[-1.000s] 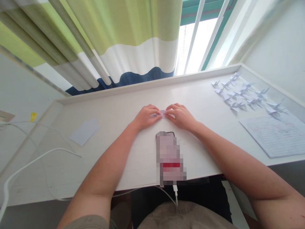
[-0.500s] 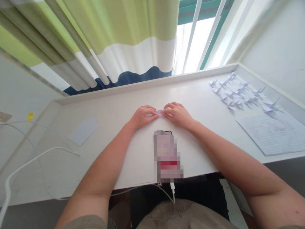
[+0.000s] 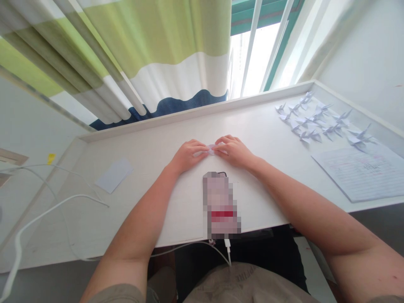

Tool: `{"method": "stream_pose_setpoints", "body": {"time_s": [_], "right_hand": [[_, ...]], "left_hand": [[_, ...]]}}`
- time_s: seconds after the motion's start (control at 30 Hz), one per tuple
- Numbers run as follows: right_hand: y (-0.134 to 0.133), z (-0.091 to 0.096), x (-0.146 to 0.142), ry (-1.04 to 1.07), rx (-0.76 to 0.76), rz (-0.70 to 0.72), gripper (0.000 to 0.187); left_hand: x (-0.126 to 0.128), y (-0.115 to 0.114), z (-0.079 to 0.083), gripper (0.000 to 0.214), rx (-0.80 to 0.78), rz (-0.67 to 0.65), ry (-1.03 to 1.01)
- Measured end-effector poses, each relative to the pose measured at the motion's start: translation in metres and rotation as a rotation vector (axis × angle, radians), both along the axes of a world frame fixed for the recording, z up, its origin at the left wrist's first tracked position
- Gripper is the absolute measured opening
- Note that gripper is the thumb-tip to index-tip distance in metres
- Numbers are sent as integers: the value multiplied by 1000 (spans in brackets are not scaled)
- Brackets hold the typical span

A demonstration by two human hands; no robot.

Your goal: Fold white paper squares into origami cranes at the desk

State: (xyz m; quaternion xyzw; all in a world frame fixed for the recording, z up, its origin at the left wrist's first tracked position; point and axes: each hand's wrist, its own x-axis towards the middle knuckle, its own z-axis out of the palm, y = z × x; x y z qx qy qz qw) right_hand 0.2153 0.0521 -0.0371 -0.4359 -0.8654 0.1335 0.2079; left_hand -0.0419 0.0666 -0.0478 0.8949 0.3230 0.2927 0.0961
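Fingers of both hands close in on a small piece of folded paper (image 3: 212,149) lying on the desk (image 3: 176,134), just far of the phone. The left hand (image 3: 189,156) comes in from the left and the right hand (image 3: 235,151) from the right, their fingertips meeting at the paper and hiding most of it. From my remote seat, I judge that both hands are pinching it lightly against the desk, not lifting it.

The paper should weigh almost nothing and be thin, with some stiffness along its creases, but it would crumple under too much pressure. Its smooth face may also slide on the glossy desk. I would take it by the thick folded edges between fingertip and thumb, not by a loose corner.

Far right on the desk, a flock of paper cranes (image 3: 315,120) stands in loose rows beside a sheet of lined paper (image 3: 360,172) with writing on it. To the left lies a blank paper rectangle (image 3: 114,175), and white cables (image 3: 59,202) trail across the desk. A pixelated phone (image 3: 221,206) lies near the edge with a charging cable (image 3: 227,248). Beyond the desk, a green, white and blue curtain (image 3: 126,54) hangs beside a bright window (image 3: 255,54).
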Motion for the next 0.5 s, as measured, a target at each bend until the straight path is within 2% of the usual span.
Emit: {"method": "stream_pose_setpoints", "body": {"time_s": [0.1,0.2,0.33,0.5], "right_hand": [[0,0,-1,-13,-1,-7,24],[0,0,-3,-23,4,-9,24],[-1,1,-2,-16,1,-7,27],[0,0,-1,-4,-4,14,28]], "left_hand": [[5,-2,6,18,74,34,156],[9,-3,10,24,133,55,216],[11,-2,9,27,102,25,162],[5,-1,5,18,67,29,56]]}}
